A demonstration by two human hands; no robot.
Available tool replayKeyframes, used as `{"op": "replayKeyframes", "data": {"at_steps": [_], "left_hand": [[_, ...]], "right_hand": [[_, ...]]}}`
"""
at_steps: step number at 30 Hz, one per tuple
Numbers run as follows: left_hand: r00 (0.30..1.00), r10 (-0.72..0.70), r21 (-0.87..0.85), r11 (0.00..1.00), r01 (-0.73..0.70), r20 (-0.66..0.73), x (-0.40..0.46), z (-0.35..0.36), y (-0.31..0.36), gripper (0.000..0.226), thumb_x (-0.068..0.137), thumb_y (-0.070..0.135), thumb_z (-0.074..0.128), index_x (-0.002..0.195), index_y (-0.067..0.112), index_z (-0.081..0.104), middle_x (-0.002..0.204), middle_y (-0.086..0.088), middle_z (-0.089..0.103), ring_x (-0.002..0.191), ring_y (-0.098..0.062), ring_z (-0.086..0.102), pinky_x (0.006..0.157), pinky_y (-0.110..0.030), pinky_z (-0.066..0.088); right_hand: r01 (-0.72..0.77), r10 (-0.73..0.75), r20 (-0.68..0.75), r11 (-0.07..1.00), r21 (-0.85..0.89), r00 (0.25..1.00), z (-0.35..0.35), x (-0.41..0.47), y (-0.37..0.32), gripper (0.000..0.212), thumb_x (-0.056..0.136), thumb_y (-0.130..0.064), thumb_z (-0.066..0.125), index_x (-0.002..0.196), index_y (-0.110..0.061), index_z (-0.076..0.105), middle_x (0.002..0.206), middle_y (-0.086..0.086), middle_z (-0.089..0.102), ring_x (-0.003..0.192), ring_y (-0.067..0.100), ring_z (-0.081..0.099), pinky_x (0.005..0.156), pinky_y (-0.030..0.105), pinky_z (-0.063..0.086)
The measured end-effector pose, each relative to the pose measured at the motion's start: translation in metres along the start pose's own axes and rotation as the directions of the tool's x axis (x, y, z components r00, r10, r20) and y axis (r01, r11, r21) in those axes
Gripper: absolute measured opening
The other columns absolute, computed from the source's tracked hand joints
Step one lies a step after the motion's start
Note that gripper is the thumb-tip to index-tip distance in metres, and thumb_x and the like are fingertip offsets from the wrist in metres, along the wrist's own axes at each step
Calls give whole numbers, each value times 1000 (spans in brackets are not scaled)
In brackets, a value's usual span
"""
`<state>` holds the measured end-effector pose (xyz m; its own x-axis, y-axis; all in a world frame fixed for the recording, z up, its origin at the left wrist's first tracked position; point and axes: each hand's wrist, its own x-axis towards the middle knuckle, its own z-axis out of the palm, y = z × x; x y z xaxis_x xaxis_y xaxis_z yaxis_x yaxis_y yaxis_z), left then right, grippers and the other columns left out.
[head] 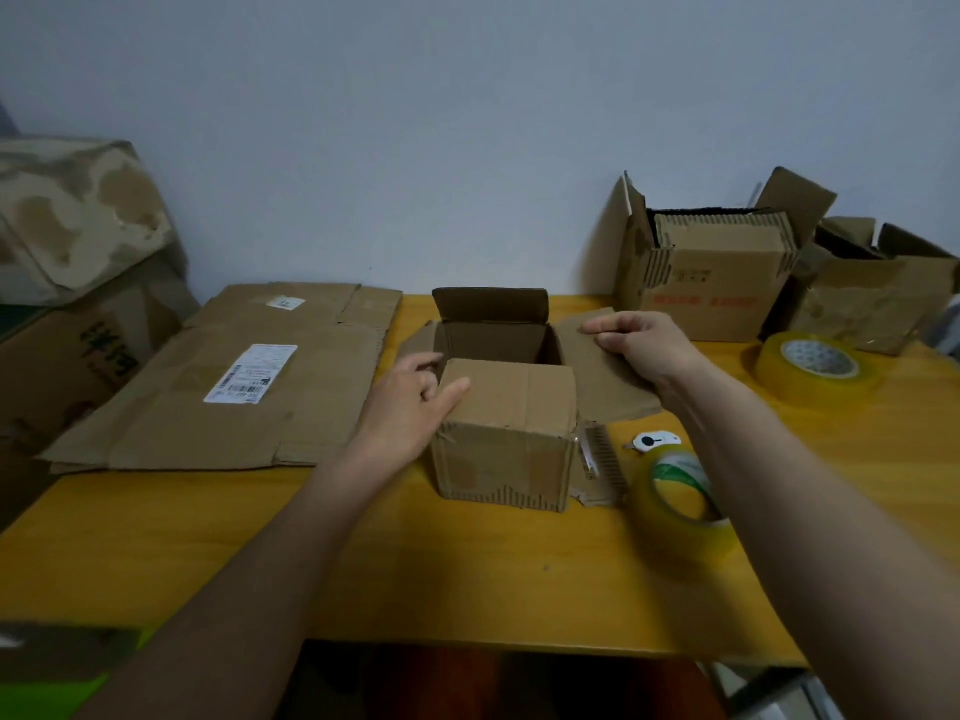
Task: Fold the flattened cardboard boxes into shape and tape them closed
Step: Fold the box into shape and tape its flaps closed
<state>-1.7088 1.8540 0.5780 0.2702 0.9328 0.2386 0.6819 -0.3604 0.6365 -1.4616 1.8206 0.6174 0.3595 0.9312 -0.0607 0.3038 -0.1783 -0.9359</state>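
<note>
On the yellow table [156,537], small box [506,459]: left hand [410,402] fingers relaxed on near flap, right hand [641,345] pinching right flap [597,376].

Label [251,374] print too small

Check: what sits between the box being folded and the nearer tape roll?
Head view: a torn corrugated cardboard scrap beside the box, then bare table up to the nearer tape roll.

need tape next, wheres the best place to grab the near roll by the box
Grip the near tape roll across its upper rim, coming from above and the right. It stands tilted on edge with its open core facing up-left, so fingers can hook inside while the thumb sits on the outer band.
</note>
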Motion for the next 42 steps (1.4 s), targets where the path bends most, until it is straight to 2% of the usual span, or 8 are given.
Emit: {"op": "replayKeyframes", "data": {"at_steps": [7,11,15,19,21,24,31,42], "left_hand": [[998,-17,-105,994,10,-67,-10,4,-3,46,91,32,63,52,13,50,142,4,50,127,-12,46,107,-44,39],[985,-108,-174,981,84,-132,-10,11,-4,40,91,34,63,61,8,57,148,0,43,137,-20,38,111,-50,34],[973,-161,-201,971,126,-166,-11,15,-3,36,92,34,61,65,12,55,148,-1,42,137,-21,36,113,-48,31],[971,-172,-219,967,134,-169,-15,17,-1,23,93,33,59,97,14,47,137,1,44,129,-18,44,84,-15,48],[976,-154,-259,960,110,-156,-19,18,0,39,93,29,60,123,24,36,136,2,44,129,-19,46,86,-22,49],[987,-67,-203,978,36,-147,-25,17,0,68,96,29,54,149,38,13,153,0,34,137,-21,38,106,-45,41],[994,20,253,966,-48,111,-30,20,-9,69,93,61,9,153,30,-1,162,3,-10,148,-14,-11,120,-38,-4],[978,48,322,940,-113,205,-14,10,-9,58,102,47,19,153,27,2,162,1,-10,148,-14,-11,121,-34,-2]], "right_hand": [[86,-84,21,980,-181,996,2,2,-5,20,98,-15,50,110,-16,65,119,9,56,99,23,51,86,37,45],[202,-182,109,642,-739,977,8,-16,-9,46,94,-39,54,136,-23,46,148,13,31,130,33,37,102,46,38],[309,-213,236,445,-841,948,11,-51,2,84,74,-78,47,145,-34,32,161,1,1,146,32,4,113,53,20],[304,-144,274,259,-917,951,5,-47,8,99,70,-82,45,151,-34,14,161,1,8,146,33,8,117,48,14],[317,-179,280,230,-920,943,3,-41,8,93,74,-79,43,151,-31,18,159,2,16,146,29,11,117,46,15],[374,-217,330,210,-903,919,5,-35,8,83,81,-73,42,150,-32,21,157,1,24,146,24,15,117,43,16],[413,-191,372,275,-868,908,29,-44,23,59,97,-57,19,151,-38,8,161,2,-2,148,24,0,118,41,8],[406,-409,227,430,-806,884,48,-6,-32,83,95,-41,50,153,-16,-4,161,5,-8,147,30,-5,117,45,15]]}}
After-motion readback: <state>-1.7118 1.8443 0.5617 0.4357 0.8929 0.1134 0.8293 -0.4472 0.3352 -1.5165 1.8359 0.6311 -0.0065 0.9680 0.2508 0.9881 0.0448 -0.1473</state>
